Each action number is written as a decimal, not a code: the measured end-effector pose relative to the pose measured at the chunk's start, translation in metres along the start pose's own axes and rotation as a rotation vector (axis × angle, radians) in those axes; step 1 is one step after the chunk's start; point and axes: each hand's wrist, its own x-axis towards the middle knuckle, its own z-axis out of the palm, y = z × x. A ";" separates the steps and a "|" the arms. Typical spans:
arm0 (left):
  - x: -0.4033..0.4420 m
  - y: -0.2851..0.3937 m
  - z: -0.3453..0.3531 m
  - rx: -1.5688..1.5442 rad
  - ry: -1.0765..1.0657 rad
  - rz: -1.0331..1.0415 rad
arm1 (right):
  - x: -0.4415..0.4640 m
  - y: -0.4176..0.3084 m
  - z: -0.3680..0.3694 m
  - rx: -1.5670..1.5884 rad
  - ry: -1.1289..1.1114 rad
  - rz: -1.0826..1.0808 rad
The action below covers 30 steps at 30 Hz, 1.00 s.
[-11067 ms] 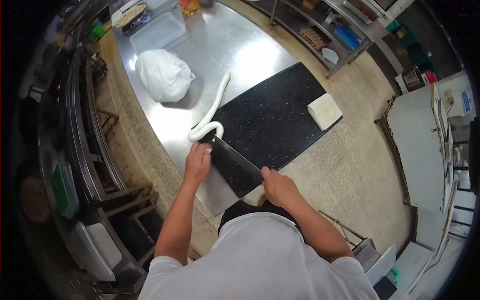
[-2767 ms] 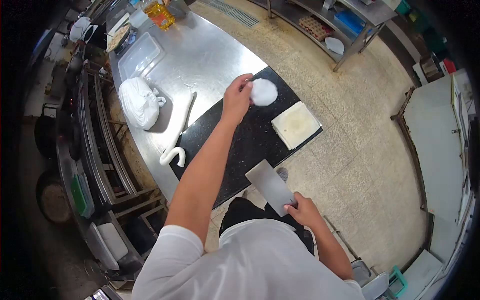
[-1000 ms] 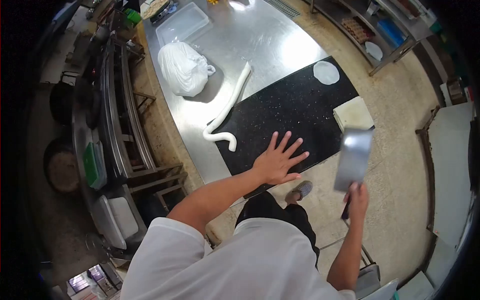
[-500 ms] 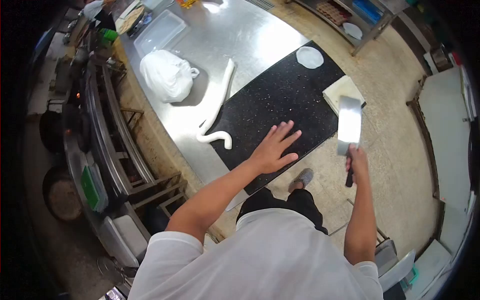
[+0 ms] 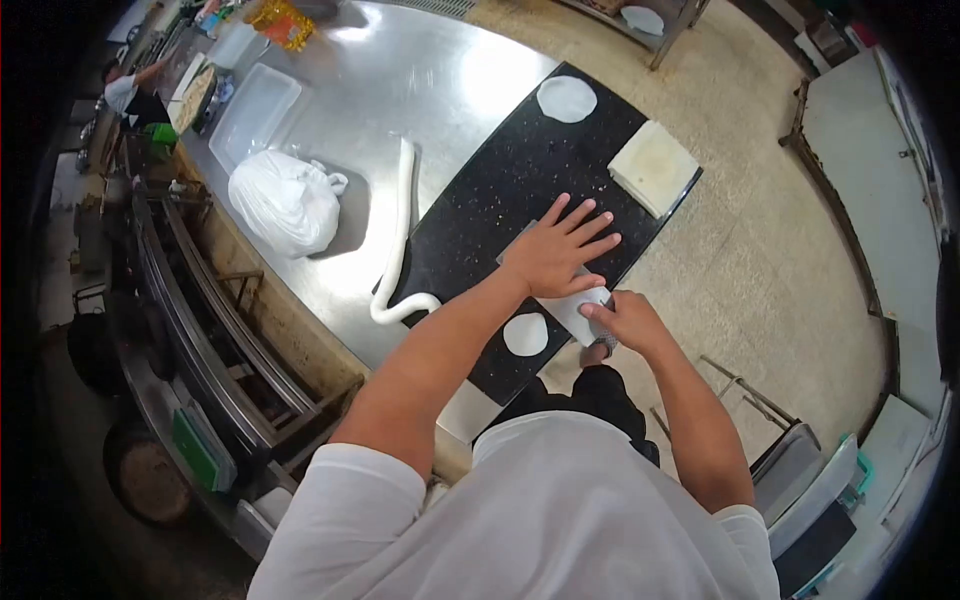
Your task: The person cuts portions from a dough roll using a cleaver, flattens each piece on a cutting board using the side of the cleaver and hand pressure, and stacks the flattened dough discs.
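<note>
Fingers spread, my left hand (image 5: 560,258) lies flat over the blade of a cleaver (image 5: 583,316) on the black board (image 5: 490,215). My right hand (image 5: 628,322) is closed around the cleaver's handle, which is mostly hidden in the grip. The blade is laid flat; anything under it is hidden. Beside my left wrist, towards me, is a small white dough disc (image 5: 525,334). A larger thin dough disc (image 5: 567,99) rests at the board's far end. Left of my hands, a long dough rope (image 5: 402,225) stretches along the metal table, its bent end on the board.
A folded cream cloth (image 5: 655,168) sits on the board's right corner. On the steel table (image 5: 440,75) are a knotted white plastic bag (image 5: 290,203), a clear plastic tub (image 5: 255,115) and a bottle of yellow oil (image 5: 280,24). Another person (image 5: 125,92) stands far left.
The cleaver has come from above the cloth, at right, down onto the board, with my left hand now on its blade. The small dough disc now shows beside my forearm. The view has shifted.
</note>
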 end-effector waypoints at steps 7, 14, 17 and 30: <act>-0.074 0.069 0.019 -0.201 -0.219 0.220 | -0.082 0.001 0.049 -0.083 -0.143 0.118; -0.026 -0.003 -0.002 -0.026 -0.085 0.114 | -0.011 -0.032 -0.010 -0.311 -0.175 0.026; -0.028 0.011 0.001 -0.072 -0.078 0.106 | -0.042 -0.022 0.011 -0.203 0.014 -0.011; -0.016 -0.004 -0.006 0.014 -0.052 0.123 | -0.024 -0.046 -0.013 -0.326 -0.057 0.092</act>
